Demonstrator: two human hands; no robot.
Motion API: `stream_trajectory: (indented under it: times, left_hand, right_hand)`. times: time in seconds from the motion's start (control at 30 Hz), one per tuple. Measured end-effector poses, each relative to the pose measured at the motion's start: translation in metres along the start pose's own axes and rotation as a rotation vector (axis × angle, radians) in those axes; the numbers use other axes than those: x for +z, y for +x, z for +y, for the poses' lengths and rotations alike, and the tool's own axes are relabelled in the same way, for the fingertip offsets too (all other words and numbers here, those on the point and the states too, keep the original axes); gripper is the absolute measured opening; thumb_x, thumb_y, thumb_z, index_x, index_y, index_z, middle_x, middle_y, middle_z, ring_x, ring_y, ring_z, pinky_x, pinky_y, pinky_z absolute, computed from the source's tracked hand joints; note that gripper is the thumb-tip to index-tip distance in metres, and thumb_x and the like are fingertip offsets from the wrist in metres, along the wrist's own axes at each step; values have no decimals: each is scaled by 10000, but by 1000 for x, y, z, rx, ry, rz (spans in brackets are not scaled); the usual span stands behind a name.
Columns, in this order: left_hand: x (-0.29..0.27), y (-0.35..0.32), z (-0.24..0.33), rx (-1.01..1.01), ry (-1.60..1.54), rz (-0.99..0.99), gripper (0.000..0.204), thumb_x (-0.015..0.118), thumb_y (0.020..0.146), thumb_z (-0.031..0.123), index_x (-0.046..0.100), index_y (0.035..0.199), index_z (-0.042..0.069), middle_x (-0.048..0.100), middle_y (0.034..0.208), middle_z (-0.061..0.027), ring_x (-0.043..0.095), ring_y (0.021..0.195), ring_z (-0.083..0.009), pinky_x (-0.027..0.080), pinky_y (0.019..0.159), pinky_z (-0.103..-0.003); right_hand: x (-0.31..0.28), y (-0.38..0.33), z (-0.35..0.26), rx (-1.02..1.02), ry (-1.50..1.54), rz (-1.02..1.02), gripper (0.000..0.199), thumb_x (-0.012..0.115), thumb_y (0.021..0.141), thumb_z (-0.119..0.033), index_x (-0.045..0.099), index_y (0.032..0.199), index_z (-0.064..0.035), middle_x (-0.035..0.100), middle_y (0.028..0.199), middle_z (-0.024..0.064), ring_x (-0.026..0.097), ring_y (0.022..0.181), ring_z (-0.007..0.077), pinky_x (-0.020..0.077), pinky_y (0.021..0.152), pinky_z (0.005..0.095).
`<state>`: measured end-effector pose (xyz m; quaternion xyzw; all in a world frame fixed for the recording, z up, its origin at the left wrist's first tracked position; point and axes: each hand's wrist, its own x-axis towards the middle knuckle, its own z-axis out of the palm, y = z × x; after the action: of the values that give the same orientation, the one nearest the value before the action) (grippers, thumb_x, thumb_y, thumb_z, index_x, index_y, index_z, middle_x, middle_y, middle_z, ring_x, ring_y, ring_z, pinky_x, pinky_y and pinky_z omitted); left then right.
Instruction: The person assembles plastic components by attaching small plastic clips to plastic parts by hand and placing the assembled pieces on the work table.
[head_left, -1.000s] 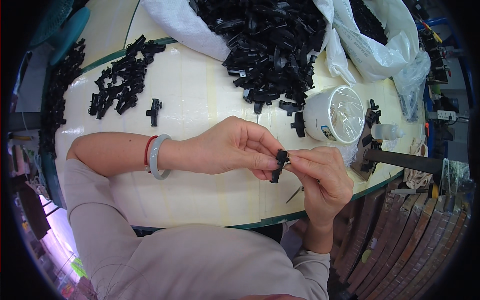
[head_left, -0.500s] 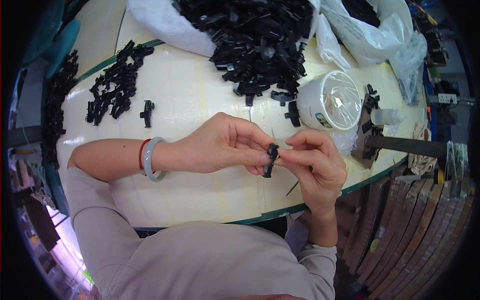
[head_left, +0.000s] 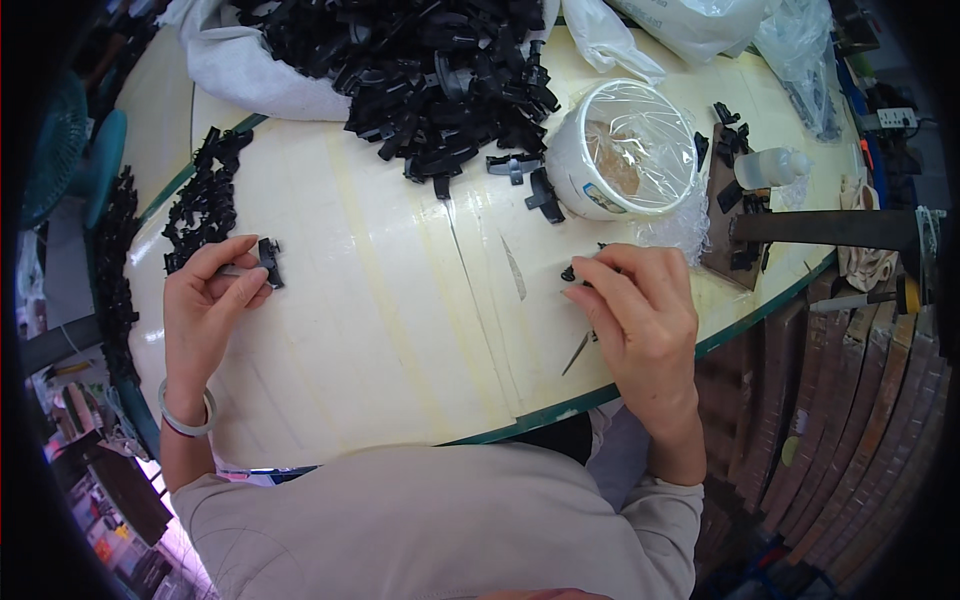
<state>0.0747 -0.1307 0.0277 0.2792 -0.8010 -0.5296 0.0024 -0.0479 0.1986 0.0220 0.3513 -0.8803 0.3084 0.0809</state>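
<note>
Evidently, the two hands were well apart over the bench (head_left: 350, 380). The left hand (head_left: 215, 290) had its thumb and fingertips at one edge of a black part (head_left: 272, 263), apparently to leave the rest of it uncovered; whether the fingers were clamped could not be told. That part lay near a cluster of similar pieces (head_left: 205, 190), seemingly kept separate from the heap (head_left: 450, 90). The right hand (head_left: 640, 310) was curled over a dark piece (head_left: 569, 273), mostly hidden, its grip likewise undetermined. A pointed tool (head_left: 575, 355) lay just beside that hand, presumably for easy reach. Plastic film covered the white bucket (head_left: 577, 150), probably against spillage.
</note>
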Motion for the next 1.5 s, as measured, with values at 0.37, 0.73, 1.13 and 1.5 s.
stream_trajectory:
  times: [0.37,0.73,1.13,1.5]
  left_hand:
    - [73,35,75,1106,624,-190,333,700,702,30,603,1021,21,560,909,-108,557,752,-221,466,616,-286]
    - [139,67,87,1190,719,-173,251,699,639,18,580,859,0,513,844,-88,482,785,-237,431,684,-311]
    - [112,26,69,796,145,-628,184,609,706,-70,642,870,4,586,882,-93,600,708,-179,490,579,-254]
    - [112,25,51,372,-131,-1031,194,645,824,82,626,1010,31,586,906,-21,492,681,-46,391,550,-195]
  right_hand:
    - [0,-15,-2,356,602,73,119,565,771,104,566,859,24,573,916,119,582,727,177,498,623,275]
    - [3,-37,20,483,1885,178,125,524,852,-35,485,971,-38,512,890,118,480,587,115,418,525,233]
    - [6,-34,0,681,1615,229,199,509,898,-30,552,1080,38,601,969,163,584,693,140,503,600,270]
    - [22,-23,-29,589,1188,-50,112,562,852,41,593,953,75,598,841,118,595,621,126,482,530,211]
